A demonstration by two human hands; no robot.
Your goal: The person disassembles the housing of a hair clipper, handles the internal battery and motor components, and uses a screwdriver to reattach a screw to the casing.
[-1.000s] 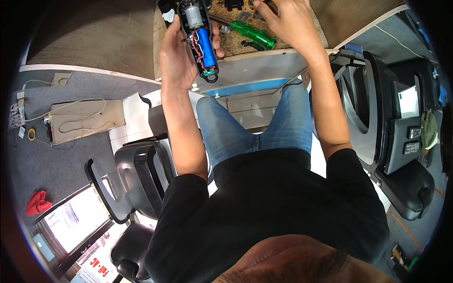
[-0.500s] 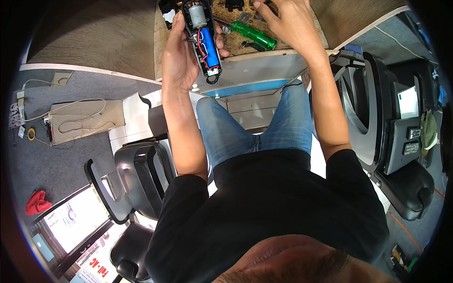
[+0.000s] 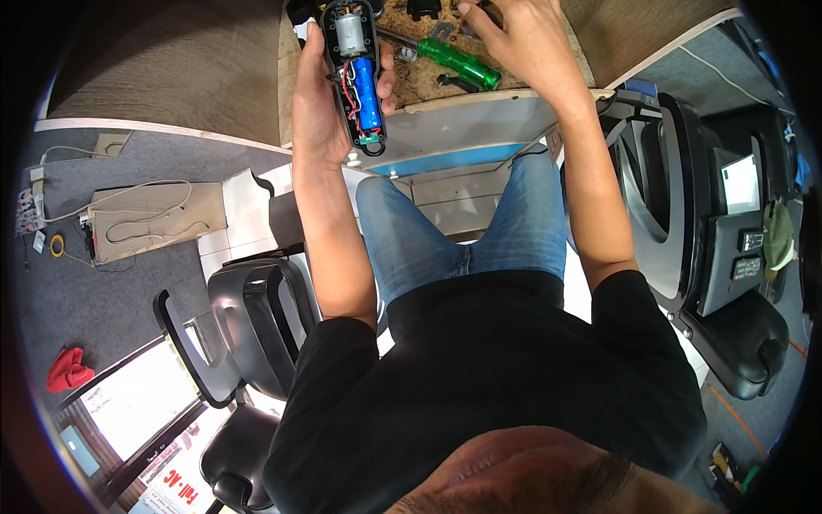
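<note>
My left hand (image 3: 315, 107) is wrapped round an opened black hair clipper (image 3: 374, 86), its inside facing up. In the shell lie a silver motor (image 3: 349, 36), a blue battery (image 3: 368, 94) and red and white wires. A small green board sits at its lower end, near a hanging loop. My right hand (image 3: 539, 47) rests over the work surface among small dark parts. Its thumb is stretched to the left; the other fingertips are cut off by the upper edge, so what they touch is hidden. Between my hands lies a screwdriver with a green handle (image 3: 460, 63).
A brown, worn work surface (image 3: 411, 90) bears a small black part (image 3: 456, 83) below the screwdriver and another black piece (image 3: 424, 8) near the upper edge. Wooden panels (image 3: 171, 68) stand at both sides. Black chairs (image 3: 257, 321) are at my left and right.
My left hand has shifted the hair clipper slightly left and turned it a little, so the green board at its lower end shows more. My right hand has hardly moved.
</note>
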